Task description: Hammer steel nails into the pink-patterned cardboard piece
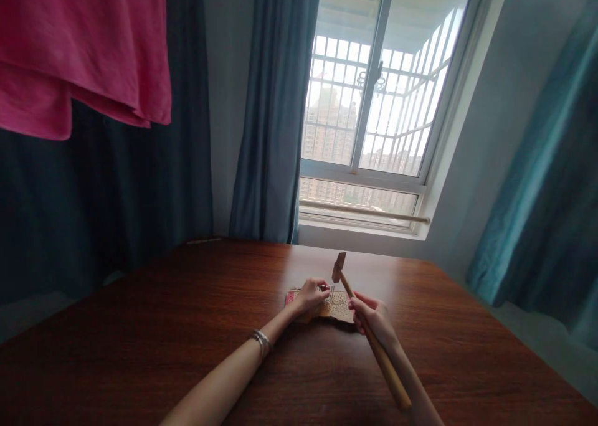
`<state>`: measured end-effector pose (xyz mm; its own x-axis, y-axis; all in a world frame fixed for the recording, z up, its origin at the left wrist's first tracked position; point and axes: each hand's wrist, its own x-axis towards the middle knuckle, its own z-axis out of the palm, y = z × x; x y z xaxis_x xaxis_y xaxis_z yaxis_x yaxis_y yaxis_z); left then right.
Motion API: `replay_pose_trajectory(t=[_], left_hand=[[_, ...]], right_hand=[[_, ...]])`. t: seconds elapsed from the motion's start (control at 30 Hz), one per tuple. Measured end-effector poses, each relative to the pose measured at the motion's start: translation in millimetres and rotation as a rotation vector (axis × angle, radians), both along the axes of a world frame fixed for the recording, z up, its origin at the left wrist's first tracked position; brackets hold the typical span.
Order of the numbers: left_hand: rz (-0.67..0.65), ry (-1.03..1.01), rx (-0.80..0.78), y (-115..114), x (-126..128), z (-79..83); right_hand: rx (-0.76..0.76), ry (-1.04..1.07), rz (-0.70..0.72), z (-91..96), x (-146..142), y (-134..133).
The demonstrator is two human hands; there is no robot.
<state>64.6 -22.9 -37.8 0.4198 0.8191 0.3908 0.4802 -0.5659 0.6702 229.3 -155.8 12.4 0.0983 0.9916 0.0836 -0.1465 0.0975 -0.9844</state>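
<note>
My right hand (374,317) is closed around the wooden handle of a hammer (384,365), whose head is raised just above a flat, speckled tan piece (340,306) on the table. The piece has a dark, ragged near edge and a red-pink patterned part at its left end. My left hand (312,295) rests over its left side with fingers pinched. Several thin upright metal pins (332,291), perhaps nails, stand right by those fingertips. What the fingers grip is too small to make out. A bracelet (261,340) circles my left wrist.
The brown wooden table (140,345) spreads around both hands. Beyond its far edge is a barred window (369,102) with a rail (364,210) low across it. Blue curtains (275,114) hang on both sides, and a pink cloth (88,52) hangs at upper left.
</note>
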Motion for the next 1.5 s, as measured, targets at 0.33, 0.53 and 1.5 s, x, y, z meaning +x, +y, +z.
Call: replay_pose_trajectory(t=[0.33, 0.53, 1.5], left_hand=[[0.020, 0.024, -0.005, -6.5, 1.1, 6.3], [0.012, 0.032, -0.018, -5.9, 0.1, 6.4], [-0.037, 0.021, -0.027, -1.2, -0.9, 1.7]], right_hand=[[0.049, -0.043, 0.080, 9.1, -11.0, -9.7], [0.029, -0.045, 0.053, 12.1, -12.3, -12.1], [-0.011, -0.050, 0.076, 15.2, -13.7, -13.3]])
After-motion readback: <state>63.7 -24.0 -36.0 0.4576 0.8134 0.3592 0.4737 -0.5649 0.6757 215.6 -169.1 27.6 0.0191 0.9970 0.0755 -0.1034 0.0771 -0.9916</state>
